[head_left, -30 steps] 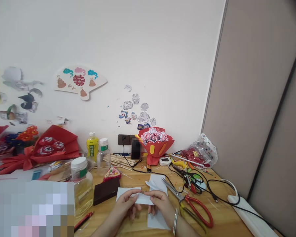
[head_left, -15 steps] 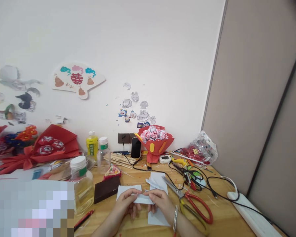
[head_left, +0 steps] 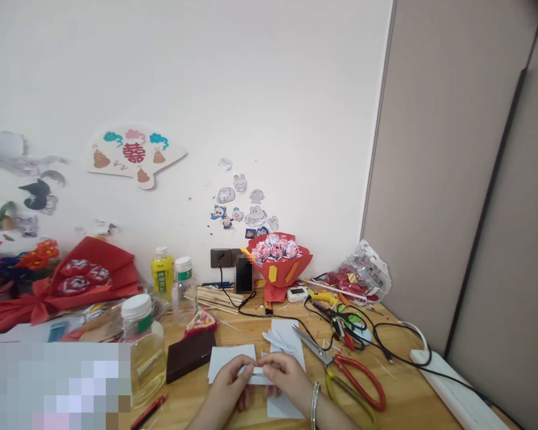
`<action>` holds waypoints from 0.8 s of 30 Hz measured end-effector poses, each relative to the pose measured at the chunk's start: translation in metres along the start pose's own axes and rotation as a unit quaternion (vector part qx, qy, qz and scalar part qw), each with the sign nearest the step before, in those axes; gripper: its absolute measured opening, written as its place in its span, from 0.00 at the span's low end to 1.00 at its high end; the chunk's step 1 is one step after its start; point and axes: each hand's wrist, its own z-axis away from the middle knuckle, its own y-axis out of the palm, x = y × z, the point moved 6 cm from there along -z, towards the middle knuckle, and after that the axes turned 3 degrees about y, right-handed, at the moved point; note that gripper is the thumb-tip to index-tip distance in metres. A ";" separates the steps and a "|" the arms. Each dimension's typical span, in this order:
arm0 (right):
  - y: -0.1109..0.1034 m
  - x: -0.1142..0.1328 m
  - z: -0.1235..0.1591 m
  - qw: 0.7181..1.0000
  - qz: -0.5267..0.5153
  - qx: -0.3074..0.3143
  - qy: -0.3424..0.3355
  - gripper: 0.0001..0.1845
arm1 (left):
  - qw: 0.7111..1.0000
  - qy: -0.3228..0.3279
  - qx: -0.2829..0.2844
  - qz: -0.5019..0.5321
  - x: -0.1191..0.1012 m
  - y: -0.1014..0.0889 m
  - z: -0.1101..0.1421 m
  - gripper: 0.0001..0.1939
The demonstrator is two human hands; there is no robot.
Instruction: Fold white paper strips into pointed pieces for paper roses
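Observation:
My left hand (head_left: pixel 228 383) and my right hand (head_left: pixel 291 376) are side by side above the table, thumbs and fingers pinching a small white piece of paper (head_left: pixel 260 377). It looks folded over along its upper edge, and the fingers cover both its ends. Behind my left hand lie white paper sheets (head_left: pixel 231 355). A longer white sheet (head_left: pixel 283 407) extends beneath my right hand, with folded paper pieces (head_left: pixel 278 342) on its far part. Large scissors (head_left: pixel 325 357) with red and yellow handles lie open just right of my right hand.
Left of the hands are a dark brown box (head_left: pixel 190 355), a jar of yellowish liquid (head_left: pixel 147 367) and a red pen (head_left: pixel 149 412). A red paper bouquet (head_left: pixel 278 263) stands at the back. Black cables (head_left: pixel 379 343) and a white power strip (head_left: pixel 457 388) lie to the right.
The paper between my hands shows a narrower face and looks folded over further. My fingers have come closer together. The camera view has shifted slightly.

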 end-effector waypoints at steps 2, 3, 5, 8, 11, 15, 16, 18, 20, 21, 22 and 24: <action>0.000 -0.001 -0.001 1.000 0.016 -0.001 -0.002 0.25 | 1.000 0.002 0.000 -0.006 0.000 0.000 0.000 0.23; 0.000 -0.002 -0.001 1.000 0.021 -0.002 -0.003 0.25 | 1.000 0.002 0.000 -0.005 -0.001 0.000 0.000 0.22; 0.000 -0.003 -0.001 1.000 0.029 -0.005 -0.002 0.25 | 1.000 0.003 0.004 -0.008 -0.002 0.001 0.001 0.22; -0.001 -0.004 -0.001 0.999 0.035 -0.009 0.005 0.23 | 1.000 0.007 0.002 -0.024 -0.004 0.002 0.003 0.20; 0.000 -0.003 0.000 0.999 0.039 -0.008 0.007 0.21 | 1.000 0.007 -0.002 -0.022 -0.007 0.002 0.005 0.18; -0.001 -0.002 0.002 0.999 0.045 -0.006 0.012 0.19 | 1.000 0.008 0.004 -0.007 -0.013 0.003 0.007 0.16; -0.001 -0.002 0.002 0.999 0.047 -0.003 0.013 0.19 | 1.000 0.009 0.004 -0.007 -0.013 0.003 0.007 0.16; -0.001 -0.002 0.002 0.999 0.051 -0.001 0.014 0.18 | 1.000 0.003 0.005 -0.010 -0.012 0.003 0.007 0.16; -0.001 -0.001 0.002 0.998 0.054 -0.004 0.013 0.17 | 1.000 -0.007 0.006 -0.012 -0.009 0.003 0.005 0.17; -0.001 -0.001 0.002 0.998 0.055 -0.006 0.012 0.17 | 1.000 -0.012 0.007 -0.013 -0.006 0.003 0.004 0.17; -0.001 -0.001 0.002 0.998 0.056 -0.007 0.012 0.16 | 1.000 -0.014 0.005 -0.015 -0.004 0.002 0.003 0.18; -0.001 0.000 0.002 0.998 0.059 -0.012 0.011 0.15 | 1.000 -0.008 -0.002 -0.025 0.000 0.001 0.001 0.19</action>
